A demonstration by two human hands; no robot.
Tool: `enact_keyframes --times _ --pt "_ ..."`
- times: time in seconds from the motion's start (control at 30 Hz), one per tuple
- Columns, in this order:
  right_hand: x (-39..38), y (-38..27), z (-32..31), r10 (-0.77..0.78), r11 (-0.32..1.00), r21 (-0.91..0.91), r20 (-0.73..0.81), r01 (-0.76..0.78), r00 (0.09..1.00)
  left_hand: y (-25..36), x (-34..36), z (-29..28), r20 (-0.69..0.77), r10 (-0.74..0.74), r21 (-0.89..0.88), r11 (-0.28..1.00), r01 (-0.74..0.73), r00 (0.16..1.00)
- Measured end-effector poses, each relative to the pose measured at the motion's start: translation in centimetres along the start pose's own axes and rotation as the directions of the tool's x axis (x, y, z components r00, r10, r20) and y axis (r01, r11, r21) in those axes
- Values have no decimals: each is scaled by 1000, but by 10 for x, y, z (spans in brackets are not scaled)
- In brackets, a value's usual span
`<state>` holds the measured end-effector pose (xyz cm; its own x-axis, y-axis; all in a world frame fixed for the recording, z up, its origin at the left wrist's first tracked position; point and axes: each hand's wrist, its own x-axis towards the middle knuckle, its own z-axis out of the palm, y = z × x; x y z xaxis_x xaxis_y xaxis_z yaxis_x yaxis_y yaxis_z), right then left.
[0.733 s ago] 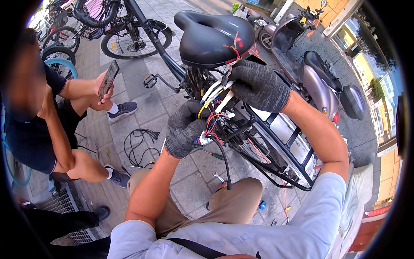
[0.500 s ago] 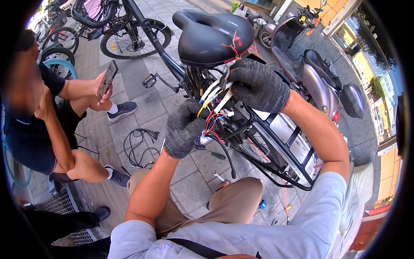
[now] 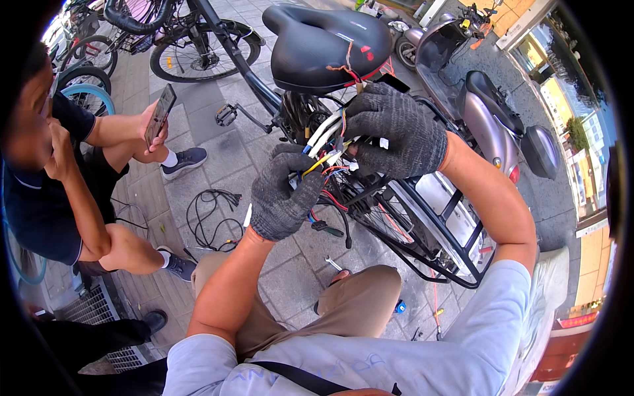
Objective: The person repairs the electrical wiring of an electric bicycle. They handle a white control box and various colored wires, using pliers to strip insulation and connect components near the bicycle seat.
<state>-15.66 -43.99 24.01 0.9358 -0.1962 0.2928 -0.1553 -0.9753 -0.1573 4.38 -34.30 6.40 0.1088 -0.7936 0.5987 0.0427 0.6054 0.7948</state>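
Note:
Both of my hands wear dark grey knit gloves and meet over a bundle of wires behind the black bicycle saddle. My left hand is closed, thumb and fingers pinching a yellow wire. My right hand is closed just to the right, its fingertips on thin wires of the same bundle; exactly which strands it grips is hidden. Thick white cables run up between the hands. Red and blue wires hang below. Under my right hand extends the bicycle's black rear rack.
At left a seated person holds a phone. A coiled black cable lies on the paving, with a wrench near my knee. A scooter stands at right, and another bicycle's wheel is beyond.
My right hand has come down from beside the saddle toward my left hand. My left hand has shifted slightly upward, and the loose coloured wires below it have moved.

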Motion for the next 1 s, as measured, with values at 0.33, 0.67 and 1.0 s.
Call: enact_keyframes --times 0.33,0.67,1.0 --pt "0 -4 0 -89 989 -113 37 93 995 17 11 2 -43 355 526 803 -281 934" --pt "6 -29 -7 204 971 -168 228 -167 952 40 5 1 134 -360 -27 930 367 923" --pt "3 -29 -12 163 984 -119 276 -134 947 54 13 6 387 -466 -118 831 544 796"
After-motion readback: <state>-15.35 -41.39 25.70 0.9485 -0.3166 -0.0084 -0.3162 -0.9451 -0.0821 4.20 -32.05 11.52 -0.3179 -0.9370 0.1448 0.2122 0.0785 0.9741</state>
